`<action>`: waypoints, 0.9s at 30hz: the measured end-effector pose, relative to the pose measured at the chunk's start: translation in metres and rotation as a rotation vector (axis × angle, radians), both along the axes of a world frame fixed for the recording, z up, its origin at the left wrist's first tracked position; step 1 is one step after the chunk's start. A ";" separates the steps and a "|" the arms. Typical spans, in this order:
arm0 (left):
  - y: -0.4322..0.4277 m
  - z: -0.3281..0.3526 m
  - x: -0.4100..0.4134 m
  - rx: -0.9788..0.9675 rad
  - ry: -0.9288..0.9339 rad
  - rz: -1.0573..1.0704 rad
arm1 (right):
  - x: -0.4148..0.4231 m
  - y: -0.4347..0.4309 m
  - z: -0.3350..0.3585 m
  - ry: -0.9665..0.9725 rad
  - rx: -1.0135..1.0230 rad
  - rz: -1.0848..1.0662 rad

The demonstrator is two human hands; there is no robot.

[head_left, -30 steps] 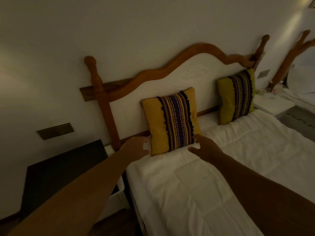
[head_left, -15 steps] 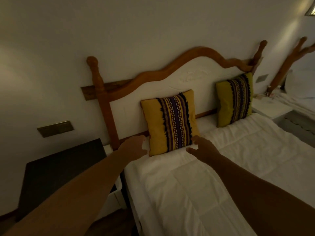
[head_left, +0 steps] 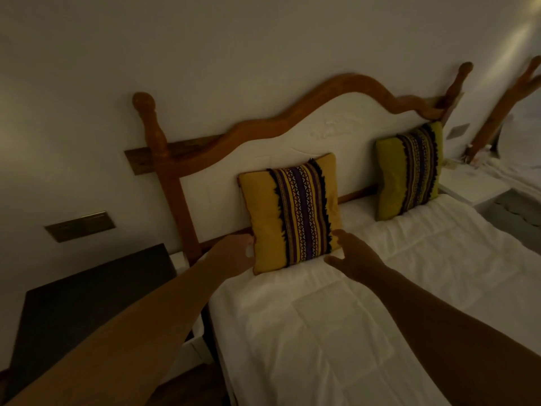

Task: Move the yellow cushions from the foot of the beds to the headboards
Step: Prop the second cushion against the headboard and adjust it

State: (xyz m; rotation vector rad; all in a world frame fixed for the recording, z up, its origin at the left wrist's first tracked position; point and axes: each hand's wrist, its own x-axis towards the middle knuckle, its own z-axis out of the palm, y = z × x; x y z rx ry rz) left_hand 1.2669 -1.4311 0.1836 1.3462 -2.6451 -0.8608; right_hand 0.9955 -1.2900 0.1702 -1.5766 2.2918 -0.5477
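While both arms reach over the white duvet (head_left: 336,332), the near yellow cushion (head_left: 289,212) stands upright against the wooden headboard (head_left: 263,124), on the bed's left half. The person's left hand (head_left: 234,250) sits at its lower-left edge; whether it grips cannot be told. The right hand (head_left: 351,256) is loosely spread, a fingertip at the lower-right corner. A second yellow cushion (head_left: 409,171) leans at the headboard's right end.

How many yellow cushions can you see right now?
2. The nearer cushion stands against the headboard; the farther cushion leans on it at the right end. The next bed is barely in view, so more may be hidden.
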 end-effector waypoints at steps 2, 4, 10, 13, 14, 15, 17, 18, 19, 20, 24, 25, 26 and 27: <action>-0.014 -0.005 -0.005 0.022 -0.001 -0.010 | -0.008 -0.016 -0.007 -0.022 -0.005 -0.007; -0.032 -0.010 -0.012 0.041 0.010 -0.010 | -0.018 -0.035 -0.016 -0.057 0.000 -0.041; -0.110 -0.048 -0.044 0.159 0.063 0.059 | -0.061 -0.103 -0.051 -0.260 0.001 -0.285; -0.143 -0.082 -0.065 0.213 0.080 0.064 | -0.085 -0.141 -0.077 -0.345 0.030 -0.402; -0.152 -0.095 -0.071 0.230 0.089 0.068 | -0.093 -0.154 -0.087 -0.363 0.037 -0.424; -0.160 -0.107 -0.076 0.260 0.099 0.082 | -0.100 -0.165 -0.098 -0.383 0.041 -0.445; -0.177 -0.132 -0.088 0.292 0.112 0.118 | -0.115 -0.185 -0.120 -0.422 0.046 -0.476; -0.185 -0.145 -0.094 0.300 0.105 0.134 | -0.123 -0.193 -0.131 -0.438 0.054 -0.489; -0.194 -0.157 -0.100 0.307 0.094 0.149 | -0.132 -0.200 -0.142 -0.453 0.064 -0.502; -0.202 -0.169 -0.107 0.317 0.088 0.164 | -0.141 -0.208 -0.152 -0.473 0.071 -0.522; -0.232 -0.205 -0.132 0.399 0.194 0.258 | -0.180 -0.235 -0.182 -0.536 0.046 -0.617; -0.239 -0.213 -0.138 0.413 0.223 0.281 | -0.190 -0.242 -0.188 -0.537 0.027 -0.637; -0.245 -0.221 -0.143 0.424 0.248 0.308 | -0.200 -0.250 -0.195 -0.541 0.008 -0.655; -0.251 -0.229 -0.147 0.434 0.270 0.340 | -0.210 -0.257 -0.201 -0.547 -0.013 -0.672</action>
